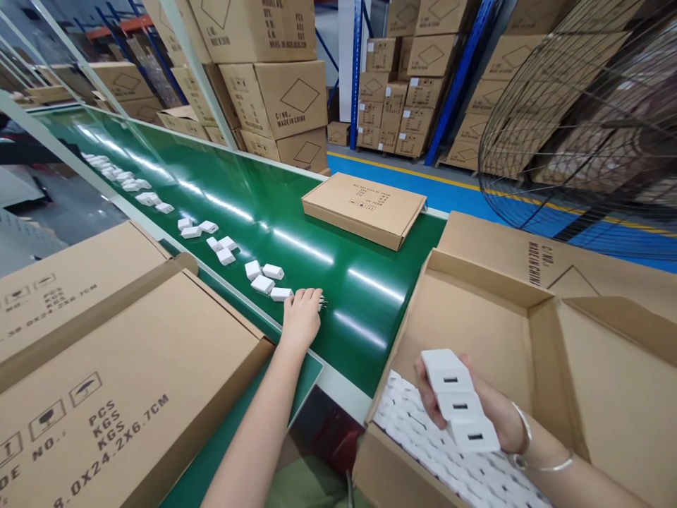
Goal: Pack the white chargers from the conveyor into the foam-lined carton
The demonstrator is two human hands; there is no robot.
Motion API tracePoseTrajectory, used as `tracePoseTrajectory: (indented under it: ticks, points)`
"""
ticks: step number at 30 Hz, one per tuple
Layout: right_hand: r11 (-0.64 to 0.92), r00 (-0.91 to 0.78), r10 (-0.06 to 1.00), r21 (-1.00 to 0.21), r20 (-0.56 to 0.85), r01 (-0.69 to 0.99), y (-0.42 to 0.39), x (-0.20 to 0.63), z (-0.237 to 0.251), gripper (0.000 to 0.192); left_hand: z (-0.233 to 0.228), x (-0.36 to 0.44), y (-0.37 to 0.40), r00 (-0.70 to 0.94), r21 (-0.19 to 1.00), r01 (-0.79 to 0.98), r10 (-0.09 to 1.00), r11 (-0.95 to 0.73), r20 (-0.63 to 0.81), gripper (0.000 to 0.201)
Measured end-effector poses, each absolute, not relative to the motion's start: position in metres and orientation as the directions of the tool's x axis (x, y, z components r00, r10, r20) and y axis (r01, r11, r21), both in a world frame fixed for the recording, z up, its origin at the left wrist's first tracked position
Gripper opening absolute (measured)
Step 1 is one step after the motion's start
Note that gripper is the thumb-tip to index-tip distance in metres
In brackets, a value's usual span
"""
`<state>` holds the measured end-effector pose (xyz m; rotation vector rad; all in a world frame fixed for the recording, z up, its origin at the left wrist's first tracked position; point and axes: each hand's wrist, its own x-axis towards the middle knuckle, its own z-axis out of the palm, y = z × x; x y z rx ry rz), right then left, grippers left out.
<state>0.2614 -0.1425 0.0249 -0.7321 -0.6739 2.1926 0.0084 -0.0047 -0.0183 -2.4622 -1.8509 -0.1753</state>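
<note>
Warehouse around you, brown boxes stacked high, big fan (pixel 587 120) on right. Green belt (pixel 296 233) runs ahead, flat box (pixel 364 208) lying on it. Your left hand (pixel 302 317) rests on belt, fingers curled over small plug, next to row of white chargers (pixel 264 279). Your right hand (pixel 476 409) grips three white chargers (pixel 459 402) stacked, above open carton (pixel 529 331) packed with more.

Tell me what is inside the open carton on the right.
The open carton holds rows of white chargers packed along its near left side. The right hand, gripping three chargers, covers part of the rows; the near flap hides the lower layers.
</note>
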Motion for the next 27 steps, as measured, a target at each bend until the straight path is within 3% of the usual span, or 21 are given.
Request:
tracePoseTrajectory:
  ticks: [4,9,11,14,18,20,23,25,27]
  points:
    - [-0.624,-0.54,0.761,-0.636,-0.361,-0.454,-0.144,0.257,0.025,0.054,-0.019,0.01,-0.005,0.323,0.01,0.946,0.943,-0.325,0.077,0.035]
    - [-0.633,-0.471,0.764,-0.651,-0.441,-0.419,-0.141,0.259,0.036,0.052,-0.023,0.009,-0.004,0.37,0.001,0.929,0.927,-0.371,0.055,0.041]
    - [-0.591,-0.391,0.79,-0.758,-0.473,-0.277,-0.134,0.269,0.044,0.048,-0.025,0.007,-0.003,0.393,0.007,0.919,0.918,-0.393,0.051,0.045]
    - [-0.434,-0.264,0.851,-0.891,-0.454,0.133,-0.12,0.288,0.049,0.046,-0.027,0.005,-0.002,0.426,0.041,0.902,0.902,-0.429,0.061,0.053]
    - [-0.276,-0.06,0.916,-0.732,-0.397,0.623,-0.114,0.286,0.034,0.049,-0.025,0.007,-0.003,0.442,0.107,0.886,0.892,-0.45,0.091,0.054]
    - [-0.159,-0.141,0.928,-0.707,-0.346,0.69,-0.12,0.274,0.024,0.049,-0.021,0.011,-0.005,0.441,0.117,0.885,0.892,-0.451,0.099,0.05]
    - [-0.054,-0.346,0.878,-0.787,-0.33,0.614,-0.131,0.264,0.022,0.046,-0.013,0.021,-0.014,0.429,0.123,0.89,0.897,-0.44,0.103,0.033]
    - [-0.055,-0.334,0.882,-0.775,-0.334,0.63,-0.13,0.265,0.03,0.045,-0.01,0.028,-0.022,0.425,0.144,0.889,0.9,-0.436,0.099,0.019]
    - [-0.03,-0.243,0.928,-0.707,-0.282,0.707,-0.117,0.267,0.044,0.043,-0.009,0.033,-0.03,0.417,0.212,0.88,0.905,-0.425,0.085,0.018]
